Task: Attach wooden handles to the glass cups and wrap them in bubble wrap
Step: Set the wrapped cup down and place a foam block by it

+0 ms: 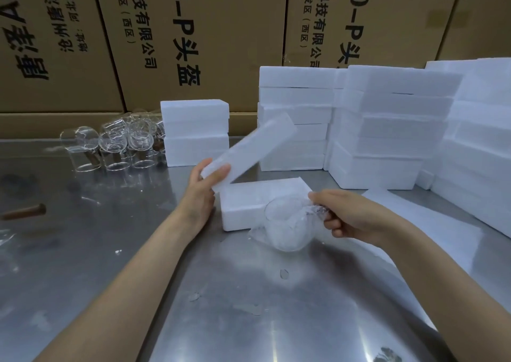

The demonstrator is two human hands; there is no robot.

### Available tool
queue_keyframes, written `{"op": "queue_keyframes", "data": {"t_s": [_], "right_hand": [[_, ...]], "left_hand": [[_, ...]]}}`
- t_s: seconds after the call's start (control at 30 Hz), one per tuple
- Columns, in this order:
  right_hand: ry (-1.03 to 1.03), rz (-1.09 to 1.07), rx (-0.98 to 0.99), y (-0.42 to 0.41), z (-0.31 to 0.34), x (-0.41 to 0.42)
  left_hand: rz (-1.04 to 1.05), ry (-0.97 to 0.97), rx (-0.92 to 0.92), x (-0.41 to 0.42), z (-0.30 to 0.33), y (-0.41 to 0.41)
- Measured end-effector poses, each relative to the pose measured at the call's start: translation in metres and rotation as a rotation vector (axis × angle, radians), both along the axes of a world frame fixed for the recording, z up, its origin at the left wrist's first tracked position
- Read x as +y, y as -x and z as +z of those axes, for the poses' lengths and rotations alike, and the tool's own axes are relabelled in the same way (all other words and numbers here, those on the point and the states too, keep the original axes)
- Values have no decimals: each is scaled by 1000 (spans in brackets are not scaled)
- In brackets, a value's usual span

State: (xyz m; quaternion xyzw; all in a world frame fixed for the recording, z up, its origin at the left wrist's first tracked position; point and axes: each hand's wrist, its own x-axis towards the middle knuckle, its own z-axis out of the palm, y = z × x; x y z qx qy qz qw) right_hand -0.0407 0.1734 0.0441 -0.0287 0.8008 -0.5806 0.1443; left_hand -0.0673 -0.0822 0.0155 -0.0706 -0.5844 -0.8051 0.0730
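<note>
My left hand (pixel 205 184) grips the near end of a white foam lid (pixel 250 148), tilted up over an open white foam box (pixel 243 204) on the steel table. Just in front of that box my right hand (pixel 348 217) holds a glass cup (pixel 287 227) by its handle, which my fingers hide. The cup is wrapped in clear bubble wrap. Several bare glass cups (pixel 113 145) stand upside down at the back left. A loose wooden handle (pixel 25 212) lies at the left edge.
Stacks of white foam boxes (pixel 387 129) fill the back and right side, two more (pixel 195 133) stand beside the cups. Large cardboard cartons (pixel 193 37) form a wall behind. A white sheet (pixel 431 223) lies under my right forearm. Scraps of plastic dot the steel table (pixel 249 306).
</note>
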Motion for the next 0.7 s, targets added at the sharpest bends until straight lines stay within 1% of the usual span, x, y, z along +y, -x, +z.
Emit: {"op": "queue_keyframes", "data": {"t_s": [0.07,0.17,0.23,0.33,0.4,0.5,0.7], "right_hand": [[98,-3,-19,0,4,1],[275,-71,-15,2,13,0],[324,-109,22,7,19,-6],[282,-131,76,20,27,-22],[203,-118,87,30,30,-35],[68,-81,84,41,33,-53],[-91,-2,50,46,37,-71]], "left_hand": [[-19,-56,-1,-3,0,-2],[12,-205,-87,-10,-6,0],[37,-280,-117,-13,-7,0],[49,-321,-118,-12,-7,1],[56,-339,-116,-13,-8,2],[45,-351,-115,-14,-9,2],[30,-343,-112,-14,-9,1]]}}
